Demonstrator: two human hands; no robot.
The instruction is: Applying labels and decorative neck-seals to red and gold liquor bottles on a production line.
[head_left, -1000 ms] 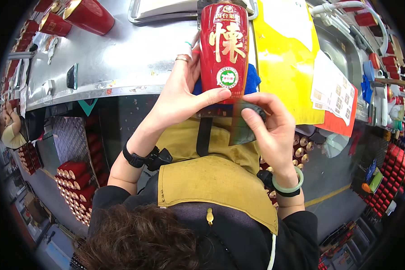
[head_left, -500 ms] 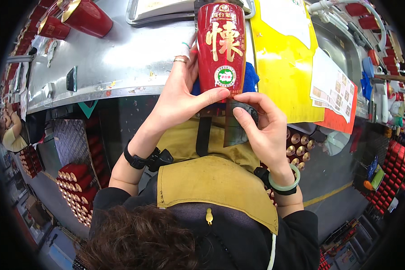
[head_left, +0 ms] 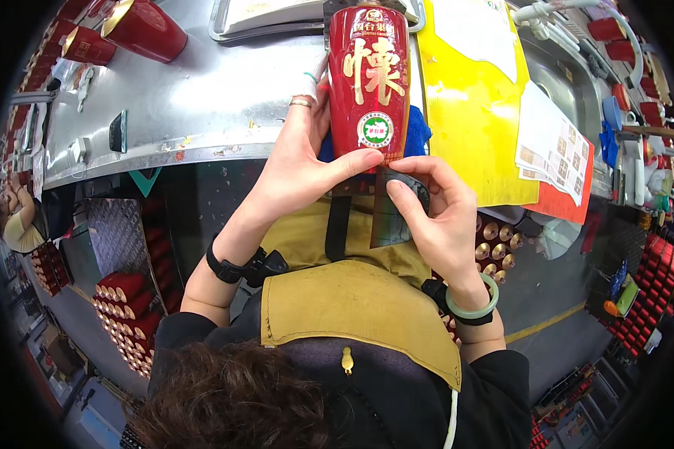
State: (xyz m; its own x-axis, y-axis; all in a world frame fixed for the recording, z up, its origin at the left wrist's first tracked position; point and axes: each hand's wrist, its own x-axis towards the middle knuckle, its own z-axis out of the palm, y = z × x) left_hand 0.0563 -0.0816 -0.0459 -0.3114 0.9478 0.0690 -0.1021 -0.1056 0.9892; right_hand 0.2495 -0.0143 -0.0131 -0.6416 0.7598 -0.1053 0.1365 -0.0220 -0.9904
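A glossy red bottle point(head_left: 371, 105) with gold characters and a round green-and-white sticker lies at the table's front edge, its narrower end toward me. My left hand point(head_left: 299, 165) is wrapped along its left side, thumb across the near end. One finger carries a white wrap and another a ring. At that same end my right hand point(head_left: 442, 209) pinches a thin, dark, see-through flat piece point(head_left: 389, 224) between thumb and fingers. This piece hangs below the bottle, and its upper edge is partly hidden. Under the bottle, a blue cloth point(head_left: 419, 135) shows.
The steel table point(head_left: 195, 112) holds a metal tray point(head_left: 225, 30) at the back and red bottles point(head_left: 146, 30) at far left. To the right lie a yellow sheet point(head_left: 472, 142) and white papers point(head_left: 554, 150), beside a sink point(head_left: 569, 71). Red bottles point(head_left: 123, 307) stand in rows below, and a person point(head_left: 22, 221) sits at far left.
Hardly anything differs. The dark flat piece has tilted very slightly, and both hands keep their places at the bottle.
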